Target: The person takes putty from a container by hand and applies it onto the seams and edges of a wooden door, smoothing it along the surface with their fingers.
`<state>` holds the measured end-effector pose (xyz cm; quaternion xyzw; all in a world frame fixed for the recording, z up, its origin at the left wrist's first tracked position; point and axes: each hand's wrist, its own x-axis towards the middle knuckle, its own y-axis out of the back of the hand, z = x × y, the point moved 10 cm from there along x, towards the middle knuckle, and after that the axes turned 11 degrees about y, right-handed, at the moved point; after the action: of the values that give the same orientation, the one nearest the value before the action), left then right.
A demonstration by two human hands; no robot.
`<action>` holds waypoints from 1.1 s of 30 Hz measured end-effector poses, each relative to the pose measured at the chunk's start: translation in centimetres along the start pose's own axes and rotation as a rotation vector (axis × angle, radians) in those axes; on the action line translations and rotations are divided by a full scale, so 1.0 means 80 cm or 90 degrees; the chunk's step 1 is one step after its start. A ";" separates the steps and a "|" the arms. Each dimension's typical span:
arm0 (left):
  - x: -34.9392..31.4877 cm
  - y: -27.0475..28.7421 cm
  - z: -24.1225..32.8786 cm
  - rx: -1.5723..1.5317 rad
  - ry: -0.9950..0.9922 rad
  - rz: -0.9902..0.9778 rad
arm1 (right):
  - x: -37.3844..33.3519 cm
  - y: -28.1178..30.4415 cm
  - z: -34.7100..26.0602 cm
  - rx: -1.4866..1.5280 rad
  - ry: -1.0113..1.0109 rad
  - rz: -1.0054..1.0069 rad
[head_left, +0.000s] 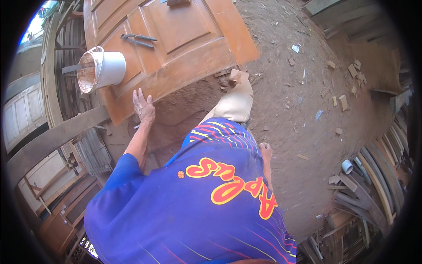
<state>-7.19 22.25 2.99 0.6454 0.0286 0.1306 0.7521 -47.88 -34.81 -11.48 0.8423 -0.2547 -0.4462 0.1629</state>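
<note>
A brown panelled wooden door (184, 66) lies in front of me. My left hand (143, 108) reaches to its near edge, palm down, fingers stretched and slightly apart, holding nothing. Just beyond those fingers, a white bucket (113, 68) with reddish residue inside stands on the door, and a flat strip (74, 68) sticks out of it. Dark metal pincers (138, 40) rest on a door panel. My right hand (266, 152) hangs low beside my body with its fingers curled; whatever it may hold is hidden.
A long wooden beam (57, 138) runs at the left, next to the door's near corner. Small wood offcuts (343, 103) lie scattered on the dirt floor (281, 119). Stacked planks (378, 176) and a white cup-like container (347, 166) are at the right.
</note>
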 end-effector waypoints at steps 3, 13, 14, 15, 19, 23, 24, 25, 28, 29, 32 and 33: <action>0.002 0.001 -0.003 0.049 0.046 -0.071 | 0.049 0.001 -0.017 -0.118 0.088 -0.061; 0.029 -0.032 -0.036 0.169 0.367 -0.204 | 0.298 0.133 -0.142 -0.200 0.112 -0.216; 0.039 -0.038 -0.027 0.170 0.390 -0.208 | 0.337 0.174 -0.173 -0.301 0.200 -0.200; 0.033 -0.051 -0.026 0.340 0.352 -0.340 | 0.389 0.197 -0.201 -0.399 0.302 -0.198; 0.009 -0.053 0.039 0.119 0.593 -0.251 | 0.516 0.286 -0.331 -0.082 0.122 -0.063; -0.097 -0.027 0.091 -0.109 0.822 -0.068 | 0.609 0.272 -0.472 -0.075 0.162 -0.152; -0.131 -0.029 0.122 -0.033 0.856 -0.050 | 0.631 0.273 -0.505 -0.093 0.180 -0.175; -0.161 -0.036 0.157 0.044 0.888 -0.032 | 0.656 0.272 -0.534 -0.110 0.198 -0.198; -0.218 -0.164 0.290 0.368 0.564 -0.605 | 0.767 0.293 -0.532 -0.106 0.177 -0.221; -0.258 -0.207 0.380 0.295 0.487 -0.663 | 0.797 0.278 -0.580 -0.238 0.273 -0.239; -0.200 -0.326 0.646 -0.051 0.537 -0.728 | 0.957 0.337 -0.561 -0.504 0.340 -0.302; -0.165 -0.356 0.723 -0.260 0.723 -0.708 | 1.005 0.355 -0.561 -0.512 0.362 -0.298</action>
<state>-3.16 -40.36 -17.00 0.2229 0.6963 0.0479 0.6806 19.45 -102.09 -26.36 0.8353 0.1842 -0.2873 0.4311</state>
